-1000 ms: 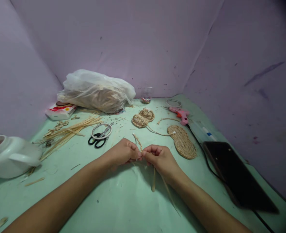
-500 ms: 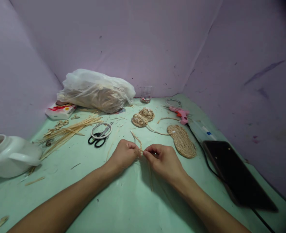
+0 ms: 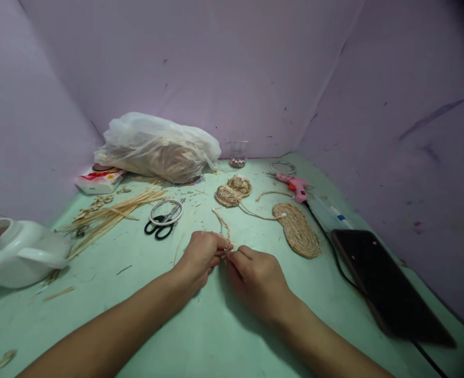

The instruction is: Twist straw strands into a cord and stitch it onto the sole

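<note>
Between my hands is a short braid of straw-coloured fibre (image 3: 224, 227), its finished end pointing away from me over the green table. My left hand (image 3: 203, 255) is closed, pinching the braid near its lower part. Right beside it, my right hand (image 3: 255, 275) is closed too, its fingertips on the strands at the braid's working end. The loose strand ends are mostly hidden by the fingers. Beyond my hands lie a coiled braided piece (image 3: 234, 190) and a flat sole-shaped woven piece (image 3: 297, 230), with a cord running between them.
Scissors (image 3: 161, 227) with a white ring on them and loose straw strands (image 3: 116, 212) lie to the left, near a white pot (image 3: 23, 254). A plastic bag (image 3: 157, 149) and a cup of beads (image 3: 238, 157) stand behind. A pink glue gun (image 3: 297, 187) and dark tablet (image 3: 391, 286) lie right.
My right hand has shifted slightly left and down, its fingers folding in closer to my left hand. The strands that hung below it no longer show. The view has moved slightly.
</note>
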Available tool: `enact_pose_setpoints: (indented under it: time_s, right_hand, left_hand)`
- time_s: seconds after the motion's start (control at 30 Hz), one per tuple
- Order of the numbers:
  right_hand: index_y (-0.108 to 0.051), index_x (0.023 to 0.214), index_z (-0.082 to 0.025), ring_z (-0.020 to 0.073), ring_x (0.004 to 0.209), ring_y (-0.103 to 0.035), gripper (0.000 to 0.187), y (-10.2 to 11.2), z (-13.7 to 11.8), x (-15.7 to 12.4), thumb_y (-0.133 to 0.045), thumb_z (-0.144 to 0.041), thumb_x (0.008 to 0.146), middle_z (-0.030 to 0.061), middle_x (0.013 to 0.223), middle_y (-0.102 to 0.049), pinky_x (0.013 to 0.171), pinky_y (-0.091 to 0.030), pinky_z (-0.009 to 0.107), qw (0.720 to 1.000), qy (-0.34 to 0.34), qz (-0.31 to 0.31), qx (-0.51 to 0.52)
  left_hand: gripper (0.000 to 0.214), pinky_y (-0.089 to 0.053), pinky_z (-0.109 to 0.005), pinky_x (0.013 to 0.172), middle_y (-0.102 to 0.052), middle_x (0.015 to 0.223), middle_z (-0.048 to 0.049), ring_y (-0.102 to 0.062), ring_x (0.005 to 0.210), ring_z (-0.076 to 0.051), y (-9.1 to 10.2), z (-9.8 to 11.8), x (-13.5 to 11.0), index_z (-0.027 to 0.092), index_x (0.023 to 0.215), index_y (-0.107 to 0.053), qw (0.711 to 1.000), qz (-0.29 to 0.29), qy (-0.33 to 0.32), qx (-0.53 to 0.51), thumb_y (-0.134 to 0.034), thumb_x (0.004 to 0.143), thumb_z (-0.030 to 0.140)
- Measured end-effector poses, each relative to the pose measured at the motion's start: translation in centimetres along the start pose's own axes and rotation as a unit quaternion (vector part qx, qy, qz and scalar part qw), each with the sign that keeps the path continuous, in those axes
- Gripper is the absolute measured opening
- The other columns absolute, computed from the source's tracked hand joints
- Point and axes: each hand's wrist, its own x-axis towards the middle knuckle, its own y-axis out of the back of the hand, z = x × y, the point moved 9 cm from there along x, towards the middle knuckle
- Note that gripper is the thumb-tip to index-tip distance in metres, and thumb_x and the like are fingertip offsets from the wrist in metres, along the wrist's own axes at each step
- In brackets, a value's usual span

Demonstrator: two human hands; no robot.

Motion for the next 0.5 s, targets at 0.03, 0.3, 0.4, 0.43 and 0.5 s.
enact_pose_setpoints:
  time_s: [0.03, 0.3, 0.4, 0.43, 0.5]
  right_hand:
    - [-0.061, 0.065, -0.014, 0.0112, 0.048, -0.046, 0.023, 0.0, -0.1, 0.0, -0.041, -0.011, 0.075, 0.005, 0.059, -0.058, 0.048, -0.025, 0.026, 1.0, 0.002, -0.008, 0.016]
    - [-0.066, 0.067, -0.017, 0.015, 0.056, -0.054, 0.022, 3.3, 7.2, -0.2, -0.053, -0.033, 0.074, 0.0049, 0.062, -0.063, 0.056, -0.038, 0.027, 0.894, -0.278, 0.138, 0.323]
    - [-0.066, 0.061, -0.013, 0.0149, 0.053, -0.053, 0.023, -0.9, 8.1, -0.4, -0.058, -0.034, 0.067, 0.0056, 0.058, -0.061, 0.052, -0.039, 0.027, 0.784, -0.377, 0.035, 0.492]
    - [-0.066, 0.06, -0.013, 0.0139, 0.052, -0.052, 0.023, -2.0, 7.4, -0.3, -0.059, -0.034, 0.066, 0.0053, 0.057, -0.061, 0.052, -0.039, 0.027, 0.761, -0.374, -0.005, 0.531]
    - [-0.065, 0.059, -0.012, 0.0111, 0.048, -0.049, 0.025, -3.5, 6.1, -0.4, -0.059, -0.035, 0.066, 0.0037, 0.054, -0.058, 0.05, -0.038, 0.025, 0.73, -0.362, -0.06, 0.576]
  left_hand:
    - [0.011, -0.006, -0.019, 0.035, -0.027, 0.036, 0.0083, -0.015, 0.032, -0.002, 0.1, 0.0, 0.0, 0.015, 0.045, -0.042, 1.0, 0.005, -0.003, -0.001, -0.048, 0.052, 0.011]
    - [0.007, -0.014, -0.019, 0.037, -0.038, 0.035, 0.0059, -0.026, 0.032, -0.004, 0.2, 0.7, -0.1, 0.014, 0.047, -0.05, 0.998, 0.0, -0.038, 0.041, -0.052, 0.053, 0.011]
    - [0.009, -0.015, -0.019, 0.037, -0.038, 0.033, 0.0061, -0.025, 0.031, -0.003, -0.2, 0.8, -0.4, 0.014, 0.047, -0.05, 0.998, -0.014, -0.038, 0.057, -0.053, 0.055, 0.012]
    - [0.009, -0.015, -0.019, 0.036, -0.037, 0.032, 0.0062, -0.024, 0.031, -0.003, -0.3, 0.9, -0.5, 0.014, 0.046, -0.05, 0.997, -0.018, -0.04, 0.059, -0.052, 0.055, 0.013]
    - [0.01, -0.015, -0.019, 0.036, -0.037, 0.031, 0.0063, -0.023, 0.03, -0.003, -0.6, 1.0, -0.6, 0.013, 0.045, -0.05, 0.996, -0.028, -0.046, 0.064, -0.052, 0.055, 0.013]
